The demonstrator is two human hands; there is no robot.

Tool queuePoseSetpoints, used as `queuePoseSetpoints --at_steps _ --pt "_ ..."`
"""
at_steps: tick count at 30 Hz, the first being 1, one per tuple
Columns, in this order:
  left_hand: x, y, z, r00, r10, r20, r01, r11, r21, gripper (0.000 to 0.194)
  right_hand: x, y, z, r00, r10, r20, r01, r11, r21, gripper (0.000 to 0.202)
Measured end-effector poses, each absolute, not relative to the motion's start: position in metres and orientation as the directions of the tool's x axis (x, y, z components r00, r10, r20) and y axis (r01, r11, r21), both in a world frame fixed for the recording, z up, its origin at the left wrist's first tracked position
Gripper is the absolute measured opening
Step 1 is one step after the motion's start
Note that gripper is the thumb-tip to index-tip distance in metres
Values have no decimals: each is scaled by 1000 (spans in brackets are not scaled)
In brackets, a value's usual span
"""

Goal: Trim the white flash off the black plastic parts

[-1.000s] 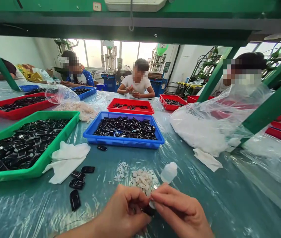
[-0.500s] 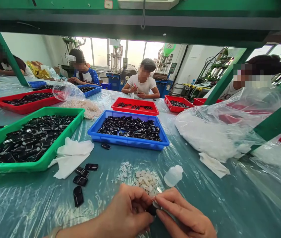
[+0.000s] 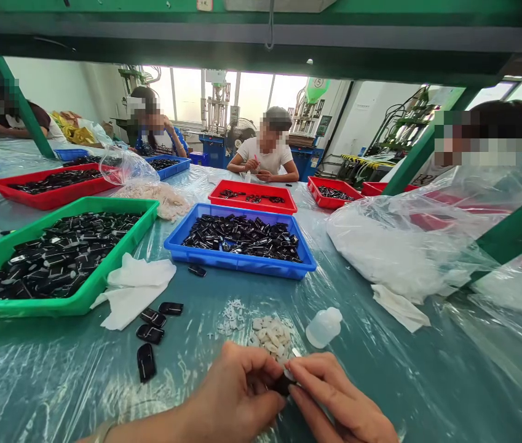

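My left hand (image 3: 237, 394) is closed around a small black plastic part (image 3: 283, 384), mostly hidden by the fingers. Fingertips of my right hand (image 3: 341, 400) pinch at the same part from the other side, where a pale piece shows at its upper edge. A thin light strip (image 3: 296, 352) pokes out just above the right fingertips; its kind is unclear. Right behind the hands lies a heap of cream-coloured pieces (image 3: 272, 335), with a pile of smaller white bits (image 3: 232, 316) beside it. Several black parts (image 3: 146, 363) rest to the left.
A small translucent bottle (image 3: 324, 328) lies right of the heaps. Farther back are a blue tray (image 3: 237, 263) and a green tray (image 3: 71, 306) of black parts, a white cloth (image 3: 134, 289) and a plastic bag (image 3: 380, 246). Co-workers sit around the table; a green post (image 3: 514, 227) slants at right.
My hands stay in nearly the same place, with the right fingers shifted slightly at the black part. The co-worker in blue sleeves has raised a hand to the head.
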State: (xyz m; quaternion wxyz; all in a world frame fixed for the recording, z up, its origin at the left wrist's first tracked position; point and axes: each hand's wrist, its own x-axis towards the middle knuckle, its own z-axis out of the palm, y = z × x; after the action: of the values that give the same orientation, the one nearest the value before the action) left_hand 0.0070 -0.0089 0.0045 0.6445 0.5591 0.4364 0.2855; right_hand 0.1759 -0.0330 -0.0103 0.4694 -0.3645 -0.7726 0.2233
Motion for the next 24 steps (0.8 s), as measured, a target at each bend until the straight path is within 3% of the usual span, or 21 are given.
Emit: queuePoseSetpoints --at_steps 24 --pt "4 -10 0 466 846 -259 118 230 966 3 171 -36 -16 -262 799 541 372 601 -707 44"
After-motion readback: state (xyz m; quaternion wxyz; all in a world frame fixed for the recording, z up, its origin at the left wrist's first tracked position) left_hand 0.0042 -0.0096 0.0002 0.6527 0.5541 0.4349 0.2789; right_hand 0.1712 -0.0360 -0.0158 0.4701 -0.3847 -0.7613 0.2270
